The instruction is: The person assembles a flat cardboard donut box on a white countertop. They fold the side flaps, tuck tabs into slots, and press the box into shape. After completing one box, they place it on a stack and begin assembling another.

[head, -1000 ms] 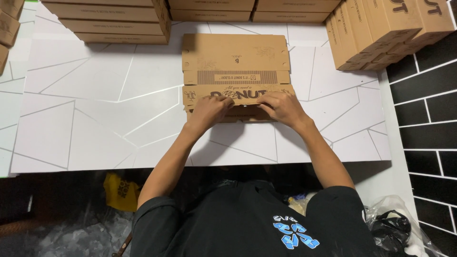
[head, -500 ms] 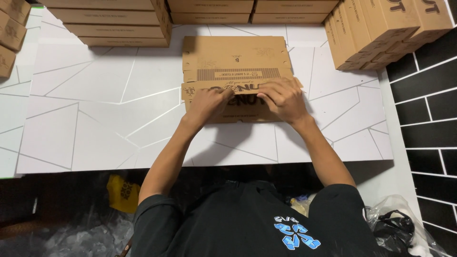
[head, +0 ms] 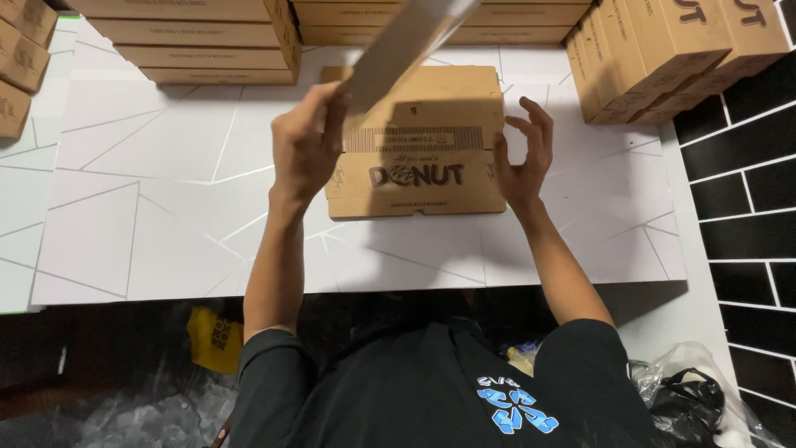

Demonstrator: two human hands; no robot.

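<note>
A pile of flat brown cardboard box blanks [head: 414, 174] lies on the white table [head: 166, 232] in front of me. My left hand [head: 307, 145] grips the edge of one flat cardboard blank [head: 406, 41], which is raised and tilted above the pile and blurred by motion. Fingers spread, my right hand [head: 522, 158] hovers at the right edge of the pile. It holds nothing; whether it touches the pile I cannot tell.
Stacks of folded brown boxes stand along the back [head: 191, 41], at the right [head: 663, 50] and at the far left [head: 21, 50]. A black tiled wall [head: 746, 207] borders the right. Below the table edge are a plastic bag [head: 688, 398] and a yellow object [head: 215, 340].
Both hands were pressing on the front edge of the top blank. Now my left hand has lifted a blank up and away, and my right hand has moved to the pile's right side, open.
</note>
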